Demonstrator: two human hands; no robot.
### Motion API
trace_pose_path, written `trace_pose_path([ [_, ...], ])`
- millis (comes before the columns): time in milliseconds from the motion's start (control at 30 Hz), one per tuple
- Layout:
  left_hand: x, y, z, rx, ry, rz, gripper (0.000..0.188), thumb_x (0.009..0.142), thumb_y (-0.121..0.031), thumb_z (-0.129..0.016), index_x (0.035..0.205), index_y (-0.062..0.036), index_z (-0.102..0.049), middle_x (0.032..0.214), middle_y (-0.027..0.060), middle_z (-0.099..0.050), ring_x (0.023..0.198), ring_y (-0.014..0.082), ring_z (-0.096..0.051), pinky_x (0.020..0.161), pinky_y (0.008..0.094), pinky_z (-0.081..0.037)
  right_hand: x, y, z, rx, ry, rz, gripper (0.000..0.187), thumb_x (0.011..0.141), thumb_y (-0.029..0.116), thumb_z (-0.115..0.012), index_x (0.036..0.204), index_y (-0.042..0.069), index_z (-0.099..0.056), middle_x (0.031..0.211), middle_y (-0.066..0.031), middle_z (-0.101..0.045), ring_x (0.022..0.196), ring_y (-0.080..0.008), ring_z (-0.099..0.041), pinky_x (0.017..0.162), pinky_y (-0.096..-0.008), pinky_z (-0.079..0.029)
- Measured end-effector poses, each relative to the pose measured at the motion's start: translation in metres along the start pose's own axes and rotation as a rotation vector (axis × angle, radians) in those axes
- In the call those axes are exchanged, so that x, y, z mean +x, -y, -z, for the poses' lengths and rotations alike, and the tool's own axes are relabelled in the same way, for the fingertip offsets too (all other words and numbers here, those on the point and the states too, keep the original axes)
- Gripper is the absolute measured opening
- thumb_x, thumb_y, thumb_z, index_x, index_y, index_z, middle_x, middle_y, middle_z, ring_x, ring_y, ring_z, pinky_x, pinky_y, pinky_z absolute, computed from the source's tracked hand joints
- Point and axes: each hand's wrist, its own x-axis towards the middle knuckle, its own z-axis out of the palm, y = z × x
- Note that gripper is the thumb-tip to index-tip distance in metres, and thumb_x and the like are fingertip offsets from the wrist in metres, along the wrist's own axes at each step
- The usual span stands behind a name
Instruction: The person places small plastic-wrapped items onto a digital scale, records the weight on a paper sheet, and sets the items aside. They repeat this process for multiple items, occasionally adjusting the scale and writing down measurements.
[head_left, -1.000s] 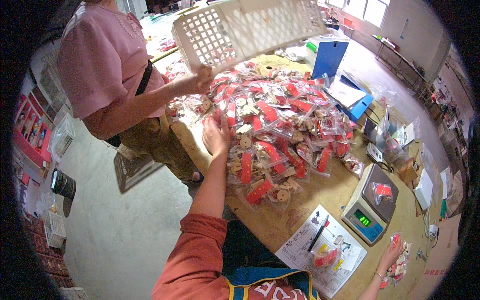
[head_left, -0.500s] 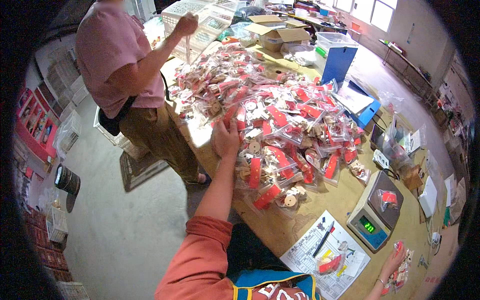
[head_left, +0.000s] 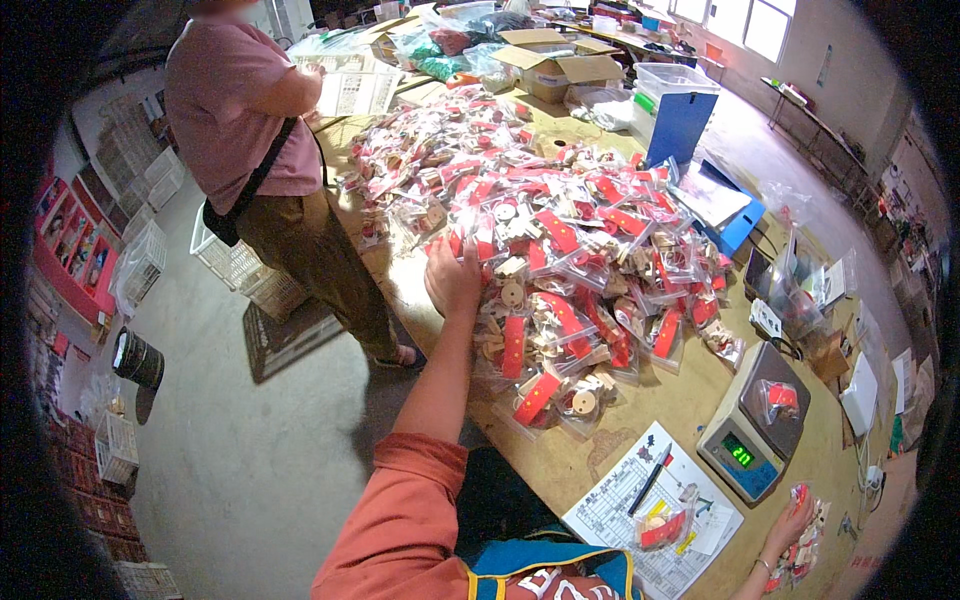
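Note:
A large heap of small clear plastic bags [head_left: 560, 310] covers the table, each bag with light wooden parts and a red strip with yellow marks. My left hand [head_left: 455, 280] is at the heap's near left edge, its fingers closed about a bag with a red strip; the fingertips are partly hidden. At the lower right, my right hand [head_left: 790, 525] grips a similar bag [head_left: 803, 545] beside several others. A digital scale [head_left: 745, 420] with a lit green display carries one bag [head_left: 778, 400]. Another bag [head_left: 660, 528] lies on a printed sheet [head_left: 620, 490] beside a black pen [head_left: 650, 482].
Across the table's left side stands a co-worker [head_left: 250, 130] in a pink shirt, by a white plastic crate [head_left: 360, 92]. Farther back are an open cardboard box [head_left: 550, 75], a clear bin [head_left: 675, 80] and a blue folder [head_left: 682, 128]. A black bucket [head_left: 138, 358] is on the floor.
The co-worker's raised arm has come down and the tilted white crate has been lowered away from the heap. My left hand has shifted only slightly; my right hand stays by the bags.

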Motion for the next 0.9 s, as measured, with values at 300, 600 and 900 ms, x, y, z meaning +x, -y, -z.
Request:
trace_pose_path([
  [300,-0.002,0.000,-0.002,-0.017,-0.066,-0.038,0.059,0.099,-0.048,-0.060,0.133,0.0001,-0.063,0.138,0.0252,-0.063,0.127,0.0421,-0.059,0.110,0.0505,-0.043,0.002,0.006,0.006,0.002,0.028,-0.013,0.046,0.108,0.025,-0.054,0.147,0.000,-0.053,0.151,-0.0223,-0.052,0.141,-0.0404,-0.046,0.118,-0.0490,-0.037],
  [600,-0.001,-0.004,0.003,-0.039,-0.023,0.014,0.060,0.098,-0.046,-0.062,0.136,0.0005,-0.062,0.142,0.0252,-0.060,0.131,0.0417,-0.057,0.112,0.0507,-0.041,0.002,0.001,0.001,-0.011,0.017,-0.025,0.046,0.108,0.026,-0.054,0.147,0.001,-0.053,0.151,-0.0220,-0.051,0.142,-0.0395,-0.045,0.118,-0.0499,-0.036],
  [900,-0.001,-0.007,0.009,-0.066,0.040,0.053,0.061,0.099,-0.048,-0.060,0.138,-0.0010,-0.061,0.144,0.0238,-0.059,0.134,0.0407,-0.054,0.113,0.0499,-0.039,0.002,0.001,0.002,-0.020,0.024,-0.047,0.046,0.109,0.027,-0.053,0.148,0.002,-0.052,0.150,-0.0210,-0.052,0.141,-0.0389,-0.046,0.117,-0.0494,-0.037],
])
